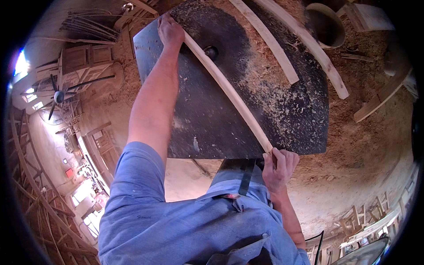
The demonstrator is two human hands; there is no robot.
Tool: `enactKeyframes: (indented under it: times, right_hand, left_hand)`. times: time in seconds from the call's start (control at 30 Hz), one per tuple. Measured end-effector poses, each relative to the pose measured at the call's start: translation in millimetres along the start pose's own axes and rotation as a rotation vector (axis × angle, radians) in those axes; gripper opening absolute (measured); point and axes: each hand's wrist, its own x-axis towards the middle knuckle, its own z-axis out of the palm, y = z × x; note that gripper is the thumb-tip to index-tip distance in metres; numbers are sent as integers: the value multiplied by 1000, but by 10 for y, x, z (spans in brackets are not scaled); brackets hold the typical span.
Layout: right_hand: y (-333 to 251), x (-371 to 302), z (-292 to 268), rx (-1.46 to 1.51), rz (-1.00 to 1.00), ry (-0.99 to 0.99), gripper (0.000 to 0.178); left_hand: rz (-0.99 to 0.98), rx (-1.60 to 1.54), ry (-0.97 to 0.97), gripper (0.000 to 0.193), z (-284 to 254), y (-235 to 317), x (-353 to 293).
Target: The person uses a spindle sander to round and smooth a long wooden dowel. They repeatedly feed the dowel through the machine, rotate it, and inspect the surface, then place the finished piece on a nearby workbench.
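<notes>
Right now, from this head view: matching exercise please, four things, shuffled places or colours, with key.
1. left hand
2. right hand
3. fan
4. shirt

A. blue
B. near end of the wood strip
C. far left of the picture
D. far end of the wood strip

Pairs: 1-D, 2-B, 3-C, 4-A

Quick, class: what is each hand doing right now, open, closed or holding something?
Left hand: closed, holding the far end of the wooden strip.
Right hand: closed, pinching the same strip's near end.
</notes>
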Motion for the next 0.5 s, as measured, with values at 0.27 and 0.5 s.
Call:
enactKeyframes:
  times: [0.27,0.5]
  right_hand:
    - [-55,151,123,1,14,-27,35]
    - [63,-223,3,-57,47,-70,40]
  left_hand:
    - [-28,-7,-28,46,-17,-65,183]
    - [31,12,-53,46,-31,74,-234]
